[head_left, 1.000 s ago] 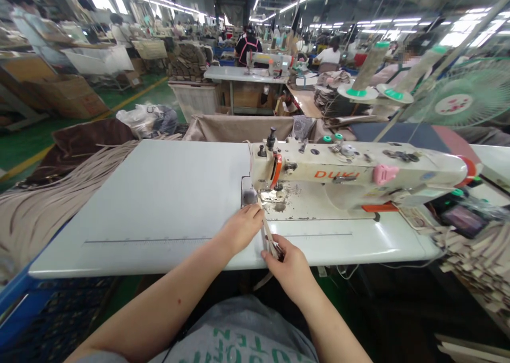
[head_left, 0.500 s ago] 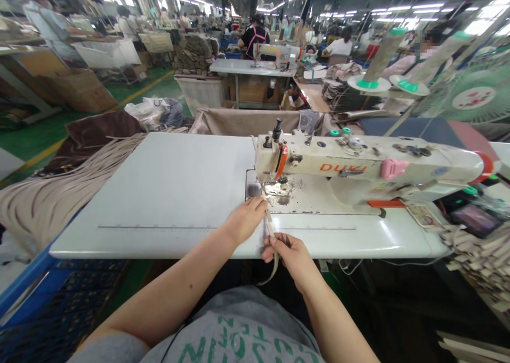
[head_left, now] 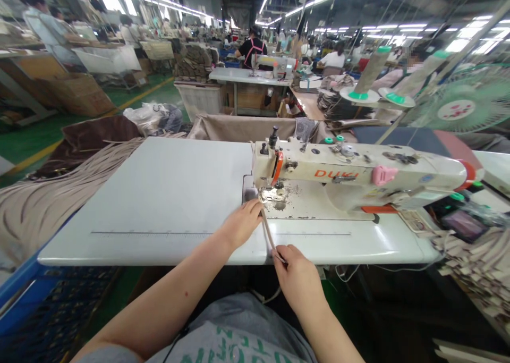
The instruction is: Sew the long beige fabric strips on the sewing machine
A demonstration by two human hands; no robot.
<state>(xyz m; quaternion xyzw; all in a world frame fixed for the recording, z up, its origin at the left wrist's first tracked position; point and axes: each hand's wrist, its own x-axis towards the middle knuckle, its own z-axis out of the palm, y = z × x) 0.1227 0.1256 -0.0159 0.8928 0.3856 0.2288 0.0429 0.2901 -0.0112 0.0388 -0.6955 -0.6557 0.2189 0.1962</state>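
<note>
A narrow beige strip (head_left: 268, 231) runs from the needle area of the cream sewing machine (head_left: 358, 174) back toward me over the white table (head_left: 167, 193). My left hand (head_left: 241, 225) lies on the table just left of the needle plate, fingers curled, pressing the strip's front end. My right hand (head_left: 297, 275) is closed at the table's near edge, pinching the strip's lower part. The rest of the strip hangs below the table toward my lap.
A heap of beige strips (head_left: 48, 203) lies to the left over a blue crate. Stacked cut pieces (head_left: 478, 262) sit at the right. Thread cones (head_left: 372, 68) and a green fan (head_left: 462, 100) stand behind the machine. Other people work at tables farther back.
My right hand has slid back down the strip toward me, from beside the table edge to just below it. My left hand stays at the needle plate.
</note>
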